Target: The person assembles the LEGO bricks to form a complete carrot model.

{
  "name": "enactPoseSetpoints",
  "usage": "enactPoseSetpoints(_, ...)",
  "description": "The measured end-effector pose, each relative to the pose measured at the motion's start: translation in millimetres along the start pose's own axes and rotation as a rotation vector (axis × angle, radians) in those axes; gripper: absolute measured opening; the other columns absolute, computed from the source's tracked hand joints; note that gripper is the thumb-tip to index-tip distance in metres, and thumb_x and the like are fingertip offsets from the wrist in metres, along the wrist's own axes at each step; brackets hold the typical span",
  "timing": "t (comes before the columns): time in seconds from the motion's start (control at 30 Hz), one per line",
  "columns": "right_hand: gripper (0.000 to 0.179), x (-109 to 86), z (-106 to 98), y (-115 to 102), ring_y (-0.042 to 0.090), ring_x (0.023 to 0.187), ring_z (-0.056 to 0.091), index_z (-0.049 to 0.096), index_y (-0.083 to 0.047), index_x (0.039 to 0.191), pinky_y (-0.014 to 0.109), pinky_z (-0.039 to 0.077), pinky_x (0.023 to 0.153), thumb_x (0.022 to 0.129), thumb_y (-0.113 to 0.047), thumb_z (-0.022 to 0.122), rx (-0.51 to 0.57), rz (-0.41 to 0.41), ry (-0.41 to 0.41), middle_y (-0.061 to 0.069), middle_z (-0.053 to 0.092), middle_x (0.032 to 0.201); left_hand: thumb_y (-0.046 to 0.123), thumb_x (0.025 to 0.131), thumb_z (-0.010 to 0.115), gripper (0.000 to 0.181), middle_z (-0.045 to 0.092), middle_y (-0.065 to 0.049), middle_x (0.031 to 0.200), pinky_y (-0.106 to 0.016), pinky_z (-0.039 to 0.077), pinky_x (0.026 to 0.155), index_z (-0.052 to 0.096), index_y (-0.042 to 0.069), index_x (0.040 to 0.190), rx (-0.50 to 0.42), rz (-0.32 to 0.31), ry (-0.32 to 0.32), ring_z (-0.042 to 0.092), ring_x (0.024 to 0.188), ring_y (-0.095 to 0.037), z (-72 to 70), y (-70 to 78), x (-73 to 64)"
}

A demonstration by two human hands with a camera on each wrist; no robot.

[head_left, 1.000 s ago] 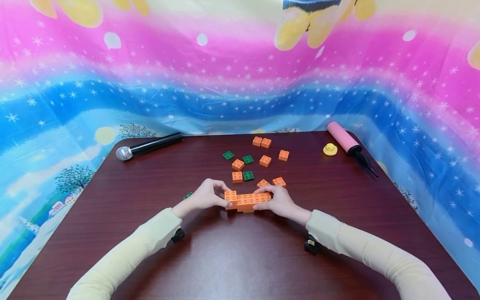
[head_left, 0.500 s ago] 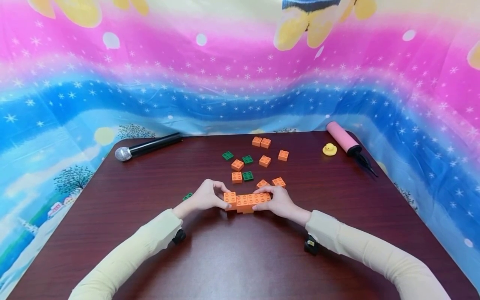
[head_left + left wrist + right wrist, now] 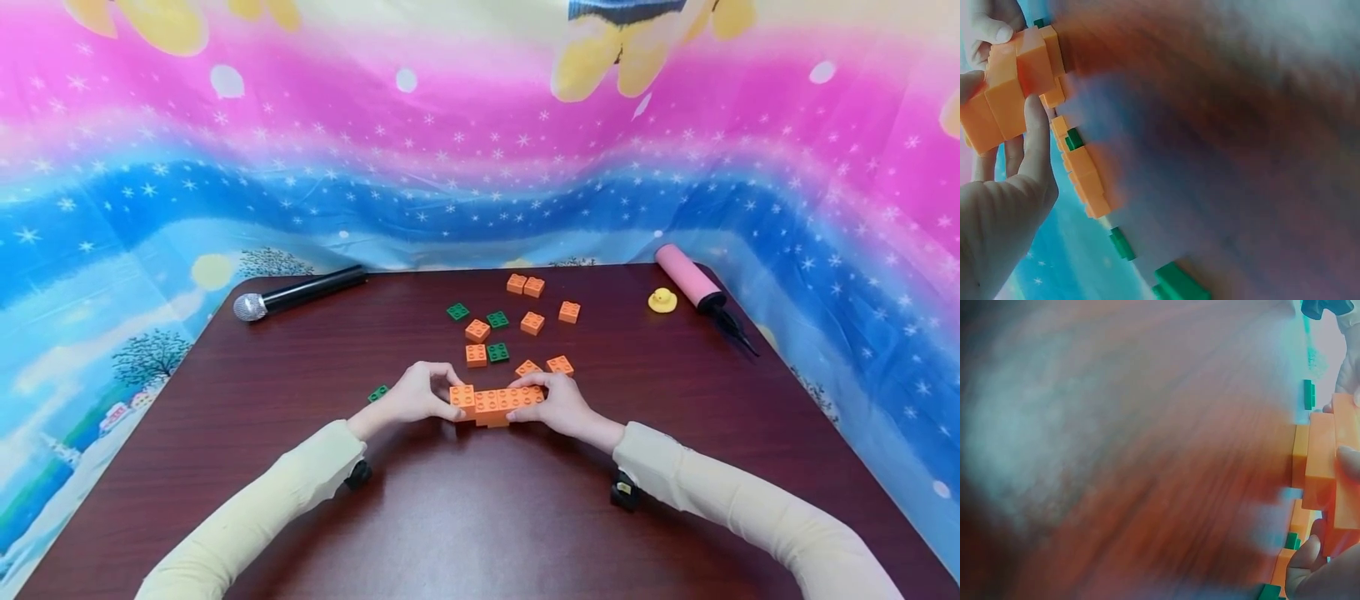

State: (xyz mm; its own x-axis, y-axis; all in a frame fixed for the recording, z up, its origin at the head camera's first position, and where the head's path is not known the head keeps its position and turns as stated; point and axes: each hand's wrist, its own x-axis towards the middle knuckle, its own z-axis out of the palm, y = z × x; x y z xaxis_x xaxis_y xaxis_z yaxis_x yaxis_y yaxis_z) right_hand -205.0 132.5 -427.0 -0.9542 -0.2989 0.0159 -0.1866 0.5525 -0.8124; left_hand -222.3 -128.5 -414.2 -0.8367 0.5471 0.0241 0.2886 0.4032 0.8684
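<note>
A joined row of orange toy building bricks (image 3: 491, 406) is held between both hands near the middle of the table. Thumb and fingers of my left hand (image 3: 416, 394) grip its left end, where one brick (image 3: 462, 397) stands slightly higher than the others. At the right end, my right hand (image 3: 561, 406) pinches the row front and back, partly covering it. In the left wrist view the joined bricks (image 3: 1007, 103) appear as stepped layers. The right wrist view shows the layered bricks (image 3: 1321, 462) at its edge, a thumb across them. Narrower bricks show under the row's middle.
Beyond the hands lie several loose orange bricks (image 3: 532, 323) and green bricks (image 3: 498, 353). Another green brick (image 3: 378, 393) is by the left wrist. A microphone (image 3: 300, 293) lies back left; a yellow rubber duck (image 3: 662, 301) and a pink hand pump (image 3: 688, 277) are back right.
</note>
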Motion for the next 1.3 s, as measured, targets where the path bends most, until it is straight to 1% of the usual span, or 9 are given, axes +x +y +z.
enactPoseSetpoints(0.1, 0.041, -0.9, 0, 1, 0.021, 0.105, 0.058, 0.073, -0.017, 0.109, 0.044, 0.044, 0.094, 0.070, -0.025, 0.085, -0.005, 0.006, 0.003, 0.004, 0.067, 0.114, 0.013, 0.074, 0.079, 0.029, 0.068, -0.006, 0.100, -0.028, 0.055, 0.077, 0.062, 0.009, 0.097, 0.089, 0.029, -0.007, 0.064, 0.083, -0.015, 3.2, 1.5, 0.2)
enactPoseSetpoints(0.2, 0.042, -0.7, 0, 1, 0.021, 0.104, 0.058, 0.072, -0.017, 0.109, 0.044, 0.044, 0.094, 0.070, -0.025, 0.086, -0.009, 0.006, 0.004, 0.003, 0.068, 0.113, 0.019, 0.073, 0.081, 0.033, 0.067, -0.003, 0.100, -0.027, 0.053, 0.072, 0.062, 0.013, 0.098, 0.173, 0.058, 0.012, 0.059, 0.082, -0.015, 6.1, 3.0, 1.3)
enactPoseSetpoints(0.27, 0.042, -0.2, 0, 1, 0.020, 0.103, 0.058, 0.073, -0.017, 0.108, 0.044, 0.045, 0.093, 0.069, -0.025, 0.086, -0.007, 0.007, 0.008, 0.003, 0.068, 0.112, 0.022, 0.072, 0.082, 0.033, 0.067, -0.003, 0.098, -0.026, 0.052, 0.069, 0.064, 0.014, 0.099, 0.198, 0.078, 0.026, 0.057, 0.079, -0.017, 6.9, 3.9, 2.6)
enactPoseSetpoints(0.33, 0.041, 0.0, 0, 1, 0.021, 0.102, 0.058, 0.073, -0.016, 0.107, 0.044, 0.045, 0.092, 0.069, -0.024, 0.086, -0.007, -0.001, 0.011, 0.003, 0.069, 0.111, 0.022, 0.072, 0.083, 0.033, 0.068, -0.003, 0.097, -0.025, 0.051, 0.065, 0.065, 0.013, 0.098, 0.194, 0.090, 0.035, 0.057, 0.073, -0.018, 7.0, 4.4, 3.5)
enactPoseSetpoints(0.43, 0.041, 0.1, 0, 0, 0.020, 0.101, 0.058, 0.073, -0.016, 0.107, 0.043, 0.045, 0.092, 0.069, -0.024, 0.086, -0.006, 0.002, 0.011, 0.003, 0.069, 0.110, 0.022, 0.072, 0.084, 0.032, 0.068, -0.002, 0.096, -0.024, 0.050, 0.064, 0.066, 0.013, 0.097, 0.201, 0.098, 0.046, 0.057, 0.071, -0.018, 6.5, 5.0, 3.8)
enactPoseSetpoints(0.63, 0.041, 0.3, -1, -2, 0.019, 0.100, 0.057, 0.073, -0.016, 0.107, 0.041, 0.045, 0.091, 0.070, -0.023, 0.086, -0.010, 0.005, -0.004, 0.004, 0.068, 0.111, 0.024, 0.070, 0.085, 0.034, 0.068, 0.001, 0.096, -0.024, 0.048, 0.068, 0.067, 0.014, 0.097, 0.264, 0.090, 0.069, 0.055, 0.078, -0.013, 7.5, 7.9, 1.7)
enactPoseSetpoints(0.9, 0.039, 0.5, -1, -2, 0.018, 0.097, 0.056, 0.073, -0.017, 0.106, 0.038, 0.045, 0.088, 0.070, -0.024, 0.086, -0.006, 0.005, -0.005, 0.003, 0.067, 0.111, 0.032, 0.069, 0.085, 0.036, 0.071, 0.001, 0.095, -0.024, 0.046, 0.069, 0.072, 0.013, 0.097, 0.355, 0.119, 0.124, 0.056, 0.080, -0.010, 11.9, 12.5, 1.8)
enactPoseSetpoints(1.1, 0.041, 0.9, -3, -3, 0.019, 0.099, 0.057, 0.073, -0.018, 0.108, 0.040, 0.045, 0.090, 0.070, -0.025, 0.086, -0.038, 0.004, -0.016, 0.003, 0.067, 0.113, 0.033, 0.069, 0.085, 0.034, 0.071, 0.003, 0.093, -0.025, 0.047, 0.069, 0.072, 0.015, 0.095, 0.341, 0.081, 0.102, 0.055, 0.080, -0.011, 11.4, 10.0, 3.7)
enactPoseSetpoints(1.3, 0.054, 3.0, -15, -4, 0.022, 0.110, 0.058, 0.069, -0.013, 0.117, 0.046, 0.045, 0.096, 0.069, -0.030, 0.086, -0.099, -0.075, -0.079, 0.003, 0.067, 0.118, 0.034, 0.069, 0.084, 0.034, 0.070, 0.004, 0.090, -0.026, 0.046, 0.068, 0.070, 0.015, 0.094, 0.344, 0.065, 0.082, 0.054, 0.079, -0.011, 10.6, 9.3, 4.7)
